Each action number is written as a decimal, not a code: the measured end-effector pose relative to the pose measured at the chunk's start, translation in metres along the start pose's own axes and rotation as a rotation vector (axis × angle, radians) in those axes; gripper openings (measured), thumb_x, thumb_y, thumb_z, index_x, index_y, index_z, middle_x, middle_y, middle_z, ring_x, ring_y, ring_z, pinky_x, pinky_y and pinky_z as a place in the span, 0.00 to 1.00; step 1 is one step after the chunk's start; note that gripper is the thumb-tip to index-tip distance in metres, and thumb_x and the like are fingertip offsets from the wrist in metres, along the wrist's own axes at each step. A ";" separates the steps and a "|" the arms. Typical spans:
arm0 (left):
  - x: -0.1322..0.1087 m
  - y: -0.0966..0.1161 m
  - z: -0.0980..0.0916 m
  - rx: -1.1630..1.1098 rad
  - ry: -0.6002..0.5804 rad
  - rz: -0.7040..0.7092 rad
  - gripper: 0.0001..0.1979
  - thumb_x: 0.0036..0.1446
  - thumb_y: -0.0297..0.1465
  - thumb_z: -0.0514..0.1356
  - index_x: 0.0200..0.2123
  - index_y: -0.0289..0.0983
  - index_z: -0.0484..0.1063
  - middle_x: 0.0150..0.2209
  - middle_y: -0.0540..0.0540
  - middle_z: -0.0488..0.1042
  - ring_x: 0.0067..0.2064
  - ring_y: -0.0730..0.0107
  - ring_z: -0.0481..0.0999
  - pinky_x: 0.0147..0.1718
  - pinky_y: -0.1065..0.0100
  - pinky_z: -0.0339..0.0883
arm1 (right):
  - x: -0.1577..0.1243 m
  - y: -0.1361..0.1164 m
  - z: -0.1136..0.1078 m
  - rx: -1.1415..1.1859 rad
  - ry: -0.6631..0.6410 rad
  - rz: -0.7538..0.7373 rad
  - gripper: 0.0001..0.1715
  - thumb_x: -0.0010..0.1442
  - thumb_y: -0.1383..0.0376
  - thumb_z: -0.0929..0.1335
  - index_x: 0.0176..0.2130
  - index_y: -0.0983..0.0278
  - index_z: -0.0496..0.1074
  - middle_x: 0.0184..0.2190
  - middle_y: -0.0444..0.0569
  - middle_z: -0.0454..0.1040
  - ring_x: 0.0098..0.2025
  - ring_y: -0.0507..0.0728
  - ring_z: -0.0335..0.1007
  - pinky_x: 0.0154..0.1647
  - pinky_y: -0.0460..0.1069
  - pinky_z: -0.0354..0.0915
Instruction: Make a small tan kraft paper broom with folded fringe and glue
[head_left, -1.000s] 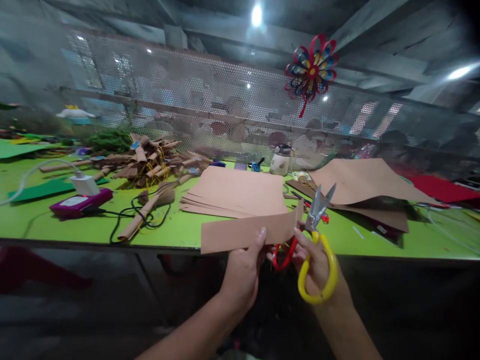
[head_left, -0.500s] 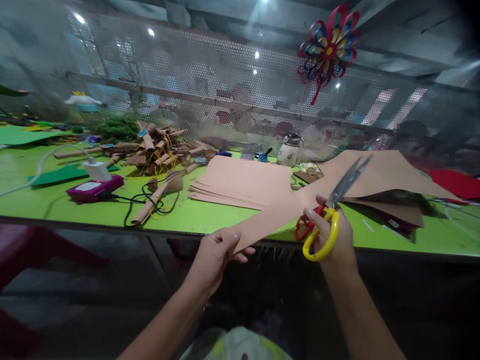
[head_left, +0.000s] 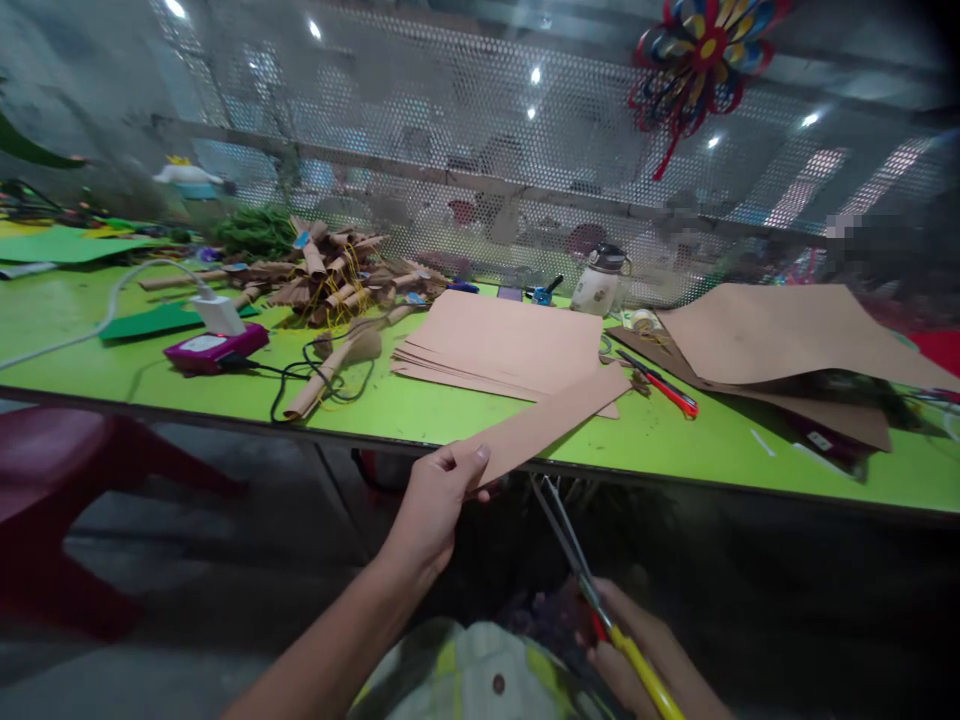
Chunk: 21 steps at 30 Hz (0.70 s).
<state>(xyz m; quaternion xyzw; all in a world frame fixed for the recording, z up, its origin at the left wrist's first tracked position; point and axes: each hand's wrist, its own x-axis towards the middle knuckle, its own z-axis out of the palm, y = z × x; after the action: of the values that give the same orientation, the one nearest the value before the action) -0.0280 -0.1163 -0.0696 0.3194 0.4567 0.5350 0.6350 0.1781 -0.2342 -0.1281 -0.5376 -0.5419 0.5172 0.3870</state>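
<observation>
My left hand point(head_left: 439, 500) pinches the near end of a brown paper strip point(head_left: 551, 425), thumb on top. The strip slants up to the right over the table edge, its far end near a stack of brown paper sheets point(head_left: 510, 345). Below the edge, close to my body, my right hand point(head_left: 630, 645) is closed around scissors point(head_left: 574, 550) with yellow and red handles. Their blades point up and left toward the strip without touching it, slightly apart at the tips. The right fingers are partly hidden and blurred.
On the green table point(head_left: 360, 425) lie a red utility knife point(head_left: 664, 387), a large brown sheet point(head_left: 787, 335), rolled brown paper pieces point(head_left: 330, 270), and a purple power block point(head_left: 217, 348) with cables. A jar-like bottle point(head_left: 598, 282) stands behind. A red stool point(head_left: 60, 470) is at left.
My right hand has dropped with the scissors from above the table to below its edge. The strip now ends free of the large sheet, and the red knife has come into view.
</observation>
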 end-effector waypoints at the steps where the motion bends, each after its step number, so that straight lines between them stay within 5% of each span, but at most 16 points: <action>1: -0.001 0.000 0.001 -0.005 -0.004 -0.005 0.14 0.43 0.36 0.66 0.31 0.31 0.76 0.26 0.46 0.76 0.25 0.72 0.72 0.22 0.74 0.63 | 0.003 -0.002 0.002 -0.021 -0.015 -0.013 0.27 0.49 0.46 0.68 0.45 0.58 0.72 0.27 0.46 0.68 0.24 0.51 0.59 0.24 0.46 0.58; 7: -0.004 -0.005 0.000 -0.004 -0.039 -0.018 0.12 0.45 0.36 0.66 0.28 0.32 0.74 0.24 0.48 0.74 0.25 0.72 0.71 0.28 0.71 0.64 | 0.032 -0.021 0.021 -0.114 -0.080 -0.088 0.34 0.56 0.45 0.62 0.52 0.64 0.64 0.29 0.47 0.65 0.25 0.49 0.55 0.21 0.43 0.54; 21: -0.005 0.005 0.001 -0.006 -0.078 0.066 0.11 0.45 0.36 0.64 0.22 0.33 0.71 0.22 0.51 0.71 0.24 0.74 0.67 0.27 0.73 0.63 | 0.053 -0.046 0.030 -0.175 -0.049 -0.189 0.32 0.56 0.45 0.62 0.50 0.66 0.67 0.26 0.44 0.63 0.23 0.48 0.52 0.22 0.44 0.53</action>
<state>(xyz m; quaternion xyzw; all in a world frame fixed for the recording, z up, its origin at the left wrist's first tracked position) -0.0296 -0.1195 -0.0637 0.3532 0.4190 0.5442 0.6353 0.1335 -0.1811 -0.0960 -0.5031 -0.6426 0.4422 0.3721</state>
